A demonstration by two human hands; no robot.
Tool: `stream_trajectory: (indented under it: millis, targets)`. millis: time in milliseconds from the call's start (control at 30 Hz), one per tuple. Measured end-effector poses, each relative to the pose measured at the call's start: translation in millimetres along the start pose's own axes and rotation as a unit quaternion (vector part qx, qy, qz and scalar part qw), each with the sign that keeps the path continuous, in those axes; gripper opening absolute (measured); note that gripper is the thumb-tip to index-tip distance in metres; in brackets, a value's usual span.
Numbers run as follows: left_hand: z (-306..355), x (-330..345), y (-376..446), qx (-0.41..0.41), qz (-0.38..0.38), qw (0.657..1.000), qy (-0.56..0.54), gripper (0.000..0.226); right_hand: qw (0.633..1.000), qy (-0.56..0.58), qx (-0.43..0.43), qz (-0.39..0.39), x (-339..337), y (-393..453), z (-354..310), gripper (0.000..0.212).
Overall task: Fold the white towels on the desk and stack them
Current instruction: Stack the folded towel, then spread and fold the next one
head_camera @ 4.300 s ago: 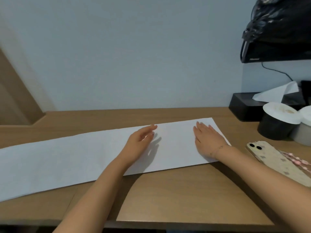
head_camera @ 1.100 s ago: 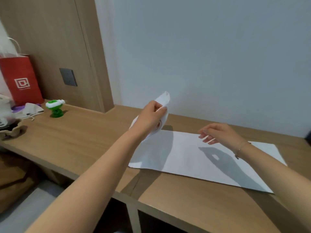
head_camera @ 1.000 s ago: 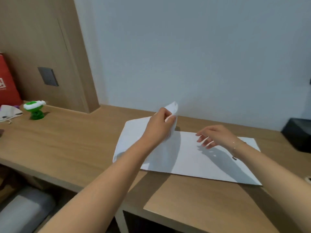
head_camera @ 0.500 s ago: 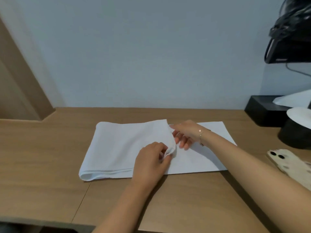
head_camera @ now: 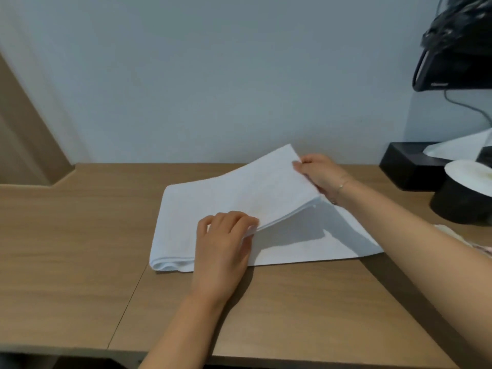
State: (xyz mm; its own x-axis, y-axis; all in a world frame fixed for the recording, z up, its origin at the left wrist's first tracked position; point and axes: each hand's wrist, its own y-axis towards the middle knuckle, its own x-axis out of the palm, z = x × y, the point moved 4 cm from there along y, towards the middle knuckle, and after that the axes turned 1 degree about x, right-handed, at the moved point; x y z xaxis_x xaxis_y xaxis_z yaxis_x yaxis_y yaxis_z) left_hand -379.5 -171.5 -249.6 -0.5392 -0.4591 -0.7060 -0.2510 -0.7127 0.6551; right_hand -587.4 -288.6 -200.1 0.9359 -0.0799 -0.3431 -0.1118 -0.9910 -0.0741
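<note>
The left hand [head_camera: 226,243] pinches the near corner of the white towel's [head_camera: 213,206] raised upper layers, its fingertips hidden under the cloth. The right hand [head_camera: 320,177] grips the far corner, palm tucked beneath. Between them the thin, smooth flap tilts up over a flat bottom layer on the wooden desk [head_camera: 80,262]. A black tissue box [head_camera: 404,166] is cut off at right.

Towel [head_camera: 234,198] looks like soft matte white cloth, desk [head_camera: 80,235] is smooth wood-grain laminate, bag [head_camera: 458,30] up top is glossy black plastic.
</note>
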Motion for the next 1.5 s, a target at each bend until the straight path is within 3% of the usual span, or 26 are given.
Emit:
stream_trajectory:
  millis: [133, 200, 333, 400, 467, 533, 667, 800, 1100, 1267, 1333, 1500]
  targets:
    - [-1, -9, -10, 0.013, 0.010, 1.000, 0.004, 0.033, 0.996, -0.044, 0.003, 0.078, -69, -10, 10, 0.013]
    - [-1, -13, -16, 0.032, -0.007, 0.999, 0.022, 0.027, 0.992, -0.073, 0.033, 0.097, -97, -17, 30, 0.020]
    - [-10, -19, -28, 0.014, -0.057, 0.998, 0.029, 0.027, 0.984, -0.139, 0.106, 0.038, -113, -38, 85, 0.020]
    - [-15, -22, -32, -0.006, -0.068, 0.997, 0.022, 0.028, 0.983, -0.132, 0.118, 0.037, -113, -44, 102, 0.033]
    - [-20, -25, -34, -0.031, -0.069, 0.997, 0.014, 0.029, 0.987, -0.112, 0.103, 0.057, -112, -47, 105, 0.053]
    - [-25, -27, -37, -0.061, -0.066, 0.996, 0.010, 0.032, 0.989, -0.112, 0.069, 0.061, -108, -50, 106, 0.059]
    - [-37, -30, -41, -0.102, -0.052, 0.993, 0.019, 0.037, 0.982, -0.164, -0.021, 0.095, -101, -56, 112, 0.046]
    - [-49, -36, -47, -0.101, -0.054, 0.993, 0.004, 0.033, 0.980, -0.174, -0.031, 0.095, -101, -57, 114, 0.042]
    - [-69, -48, -48, -0.146, -0.132, 0.969, -0.148, 0.026, 0.994, -0.089, 0.013, 0.068, -108, -63, 118, 0.047]
    - [-72, -46, -47, -0.141, -0.151, 0.973, -0.104, 0.022, 0.999, -0.009, 0.030, 0.012, -113, -72, 126, 0.062]
    - [-72, -46, -45, -0.135, -0.160, 0.973, -0.099, 0.016, 0.999, 0.014, 0.036, -0.004, -115, -73, 128, 0.061]
    - [-71, -47, -39, -0.083, -0.156, 0.983, -0.048, 0.025, 1.000, 0.005, 0.028, 0.009, -115, -72, 128, 0.056]
